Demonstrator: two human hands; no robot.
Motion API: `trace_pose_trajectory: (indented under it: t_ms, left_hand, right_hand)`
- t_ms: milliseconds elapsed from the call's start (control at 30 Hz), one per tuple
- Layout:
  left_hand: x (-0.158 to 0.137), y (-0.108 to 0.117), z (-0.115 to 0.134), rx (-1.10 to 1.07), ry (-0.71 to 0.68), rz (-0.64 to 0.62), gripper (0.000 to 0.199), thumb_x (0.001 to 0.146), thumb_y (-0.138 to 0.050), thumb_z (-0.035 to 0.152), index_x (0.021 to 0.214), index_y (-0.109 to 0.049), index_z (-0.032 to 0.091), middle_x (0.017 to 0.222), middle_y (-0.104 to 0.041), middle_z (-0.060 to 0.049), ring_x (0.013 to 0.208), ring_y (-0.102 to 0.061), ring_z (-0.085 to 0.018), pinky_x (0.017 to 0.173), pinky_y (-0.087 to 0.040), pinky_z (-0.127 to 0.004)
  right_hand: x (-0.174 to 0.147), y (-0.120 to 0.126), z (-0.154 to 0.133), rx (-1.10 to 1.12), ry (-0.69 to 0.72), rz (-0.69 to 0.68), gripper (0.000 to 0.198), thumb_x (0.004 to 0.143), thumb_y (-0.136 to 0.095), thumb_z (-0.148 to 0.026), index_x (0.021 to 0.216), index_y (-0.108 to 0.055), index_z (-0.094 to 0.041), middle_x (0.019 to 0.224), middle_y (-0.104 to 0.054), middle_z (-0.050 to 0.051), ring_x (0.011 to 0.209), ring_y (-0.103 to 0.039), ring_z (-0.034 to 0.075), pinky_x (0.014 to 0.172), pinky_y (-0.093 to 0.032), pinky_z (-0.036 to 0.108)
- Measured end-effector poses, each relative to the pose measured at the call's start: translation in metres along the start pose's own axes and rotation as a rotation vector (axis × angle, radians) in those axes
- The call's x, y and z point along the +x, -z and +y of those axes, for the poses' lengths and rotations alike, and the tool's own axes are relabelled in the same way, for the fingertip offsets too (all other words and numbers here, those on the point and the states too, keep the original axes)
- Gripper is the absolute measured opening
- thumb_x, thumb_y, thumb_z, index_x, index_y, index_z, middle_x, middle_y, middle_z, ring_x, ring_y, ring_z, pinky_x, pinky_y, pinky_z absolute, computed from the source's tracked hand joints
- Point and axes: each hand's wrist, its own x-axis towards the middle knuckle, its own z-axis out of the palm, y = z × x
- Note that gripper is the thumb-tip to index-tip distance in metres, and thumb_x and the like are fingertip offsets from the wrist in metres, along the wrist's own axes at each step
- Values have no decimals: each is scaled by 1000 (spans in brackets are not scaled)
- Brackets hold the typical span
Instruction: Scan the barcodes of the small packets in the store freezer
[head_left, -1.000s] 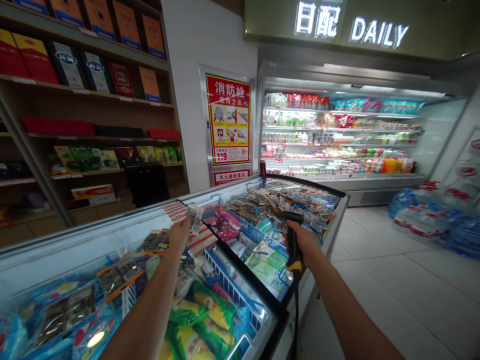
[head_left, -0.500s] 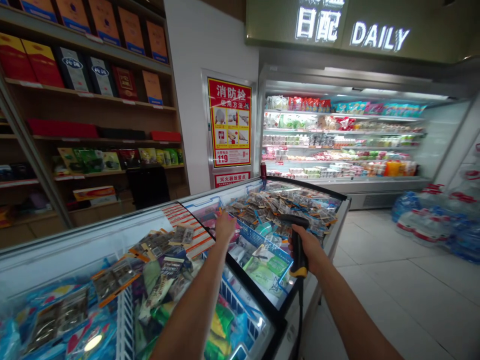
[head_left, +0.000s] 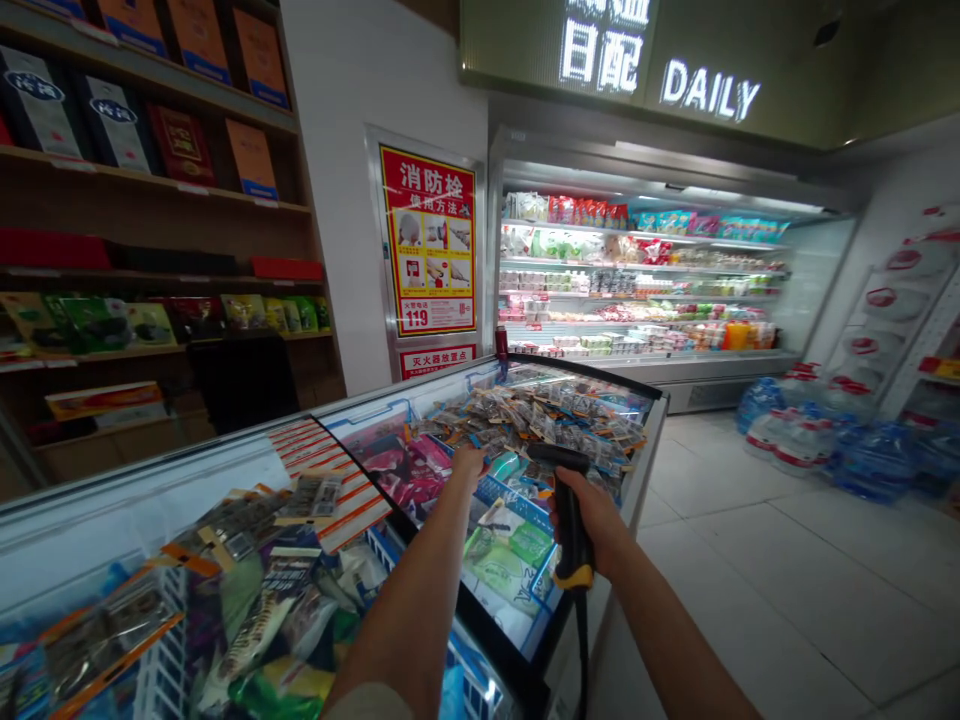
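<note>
My right hand point(head_left: 596, 525) is wrapped round the grip of a black and yellow barcode scanner point(head_left: 574, 540), its head tilted over the freezer and its cable hanging down. My left hand point(head_left: 469, 464) reaches over the chest freezer at the near edge of a heap of small flat packets point(head_left: 525, 415) with dark contents. Its fingers point away from me and are mostly hidden, so I cannot tell if they hold a packet. Beside it lie pink bags point(head_left: 409, 470) and a blue wire basket point(head_left: 491, 490). Green and white bags point(head_left: 510, 555) sit below the scanner.
A black freezer frame bar point(head_left: 480, 595) runs under my left forearm. More packets and bags point(head_left: 262, 610) fill the near section, with a white basket divider point(head_left: 161, 640). Shelves point(head_left: 187, 190) stand left, a lit fridge point(head_left: 645, 270) behind, and bottled water point(head_left: 795, 430) on the floor at right.
The view has turned to the right. My left hand has shifted from over the pink bags to the packet heap, closer to the scanner. My right hand still grips the scanner.
</note>
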Motion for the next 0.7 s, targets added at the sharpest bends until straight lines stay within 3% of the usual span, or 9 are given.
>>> trace_pose_trajectory:
  t_ms: [233,400,700]
  left_hand:
    - [-28,37,17,-122,8,146,32,83,-48,31,111,-50,16,111,-53,-8,93,-54,-17,78,-47,-37]
    - [-38,44,16,-217,-38,138,31,83,-49,30,110,-51,15,107,-54,-7,89,-56,-16,74,-49,-35]
    - [-41,49,15,-263,-60,80,23,83,-50,25,103,-53,14,97,-57,-5,78,-56,-12,65,-50,-28]
  right_hand:
    - [-15,-27,0,48,-73,-135,23,75,-51,-39,74,-52,-16,48,-50,-3,37,-46,8,33,-38,20]
    - [-26,-43,1,-22,-85,-151,24,74,-52,-40,72,-51,-16,47,-50,-3,36,-46,8,33,-37,20]
    - [-34,-45,0,-29,-100,-169,24,75,-51,-40,73,-51,-16,48,-49,-4,36,-45,8,33,-37,20]
